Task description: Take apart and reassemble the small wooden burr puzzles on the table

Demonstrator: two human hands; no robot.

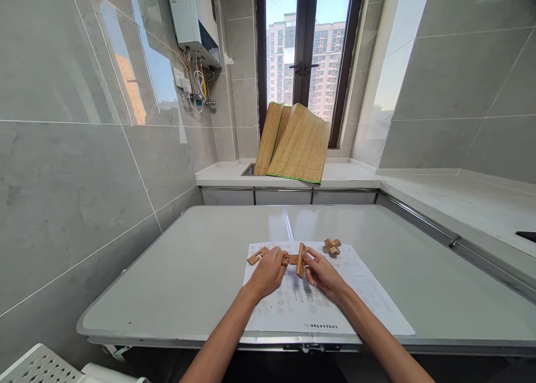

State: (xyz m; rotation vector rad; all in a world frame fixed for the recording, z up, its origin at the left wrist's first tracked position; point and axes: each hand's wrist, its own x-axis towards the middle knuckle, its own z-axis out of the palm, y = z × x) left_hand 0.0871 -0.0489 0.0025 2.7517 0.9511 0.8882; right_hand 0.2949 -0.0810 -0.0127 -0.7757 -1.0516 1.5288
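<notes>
My right hand (323, 272) pinches an upright wooden puzzle piece (300, 261), a flat bar tilted slightly, between thumb and fingers. My left hand (270, 272) is closed over a second wooden puzzle piece (292, 258), whose end sticks out to the right and meets the upright one; whether the two are joined I cannot tell. Left of my left hand lies a notched wooden piece (254, 257), partly covered by the fingers. An interlocked wooden burr puzzle (332, 247) sits beyond my right hand. Beneath everything is a printed paper sheet (288, 310) with small diagrams.
The sheet rests on a pale folding table (176, 293) with a centre seam. Tiled wall (75, 204) borders the left side. A white counter (352, 175) runs behind and right, bearing a bamboo mat (299, 143) before the window. A white perforated plastic item (46, 366) is at lower left.
</notes>
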